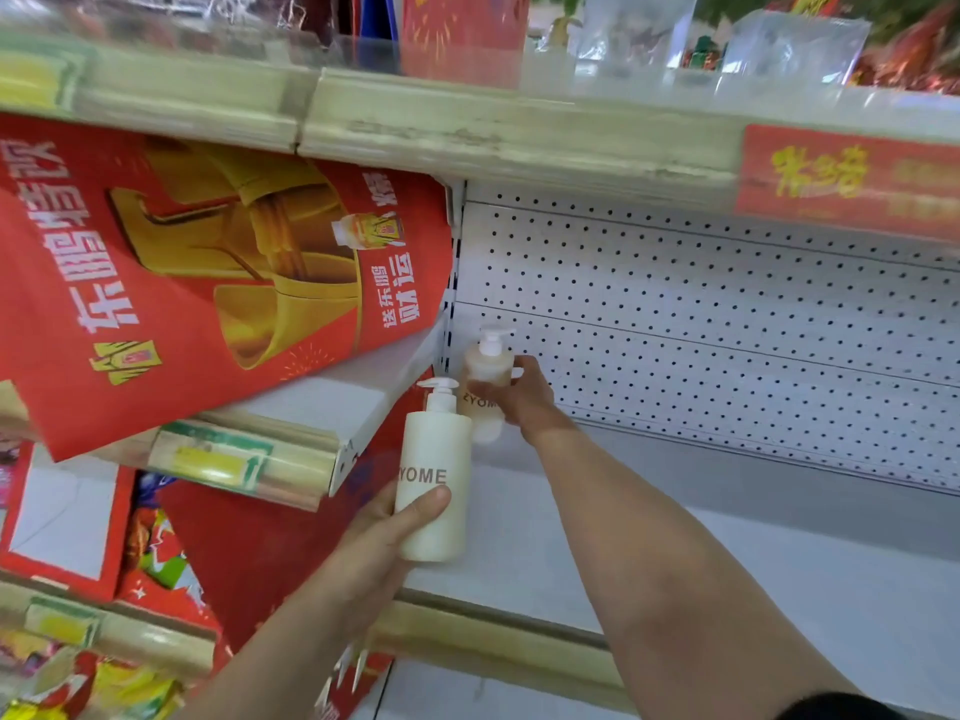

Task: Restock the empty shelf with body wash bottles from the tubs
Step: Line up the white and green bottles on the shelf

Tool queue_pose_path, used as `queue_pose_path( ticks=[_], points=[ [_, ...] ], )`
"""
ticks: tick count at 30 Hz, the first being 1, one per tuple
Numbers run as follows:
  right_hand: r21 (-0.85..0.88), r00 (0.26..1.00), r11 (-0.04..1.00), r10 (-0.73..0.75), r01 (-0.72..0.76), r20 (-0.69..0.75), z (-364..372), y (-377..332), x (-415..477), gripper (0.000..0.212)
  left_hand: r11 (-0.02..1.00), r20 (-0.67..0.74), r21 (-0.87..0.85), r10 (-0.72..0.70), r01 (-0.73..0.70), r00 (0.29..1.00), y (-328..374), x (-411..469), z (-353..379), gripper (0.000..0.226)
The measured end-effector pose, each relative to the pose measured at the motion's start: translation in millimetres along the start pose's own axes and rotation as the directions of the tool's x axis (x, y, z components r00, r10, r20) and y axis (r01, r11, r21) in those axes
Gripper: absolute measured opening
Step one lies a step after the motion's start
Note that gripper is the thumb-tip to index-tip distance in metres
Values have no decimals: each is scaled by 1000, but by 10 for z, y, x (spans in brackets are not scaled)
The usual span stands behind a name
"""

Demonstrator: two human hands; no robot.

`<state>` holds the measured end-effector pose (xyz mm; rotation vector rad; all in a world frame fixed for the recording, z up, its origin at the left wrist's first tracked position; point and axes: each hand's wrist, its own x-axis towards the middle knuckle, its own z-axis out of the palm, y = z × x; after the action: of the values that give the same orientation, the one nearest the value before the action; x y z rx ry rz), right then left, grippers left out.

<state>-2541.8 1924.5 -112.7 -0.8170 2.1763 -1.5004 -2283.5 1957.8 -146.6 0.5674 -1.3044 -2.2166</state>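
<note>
A cream pump bottle [435, 459] was gripped low on its body by the left hand [382, 537], with the thumb curled across the front below the lettering. A second pump bottle [485, 374], amber in its upper part, was clasped by the right hand [522, 392], the fingers wrapped round it from the right.

Two bottles and two hands were counted. Both bottles were held upright, their long axes close to vertical and their pump heads uppermost. The near spout was turned left and the far one right.

The amber bottle was placed at the far left corner of the white shelf [779, 574], close to the perforated back panel [727, 314]. Whether its base rested there could not be told. The cream bottle was held just nearer, above the shelf's near left end.

A beige price rail [493, 631] was fixed along the near edge. One upper shelf [467, 132] was seen above, with one red label [852, 174] at its right. In the left bay, one large red carton [208, 262] was laid tilted.
</note>
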Motion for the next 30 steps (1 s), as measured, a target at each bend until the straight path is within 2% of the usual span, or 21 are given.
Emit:
queue_pose_path(
  ticks=[8,17,22,25,27,30],
  points=[
    [-81,999,997,-5,3,-31,-20,-13,-225,82,998,27,62,11,-13,1000,2,-11,12,62],
    [-107,999,994,6,-11,-48,-6,-41,-289,85,999,31,46,16,-17,999,-30,29,-13,73],
    [127,994,986,104,-108,36,-168,-66,-440,87,1000,20,26,-1,0,1000,-27,50,-24,60],
    [226,986,960,161,-167,45,-284,-146,-692,65,998,32,61,-9,7,999,-9,72,1,60],
    [288,972,932,185,-220,145,-353,-194,-908,46,994,42,108,-19,15,999,-6,118,66,60],
    [324,935,906,169,-272,312,-468,-201,-1212,47,988,42,154,-20,13,999,-13,215,246,53]
  ],
)
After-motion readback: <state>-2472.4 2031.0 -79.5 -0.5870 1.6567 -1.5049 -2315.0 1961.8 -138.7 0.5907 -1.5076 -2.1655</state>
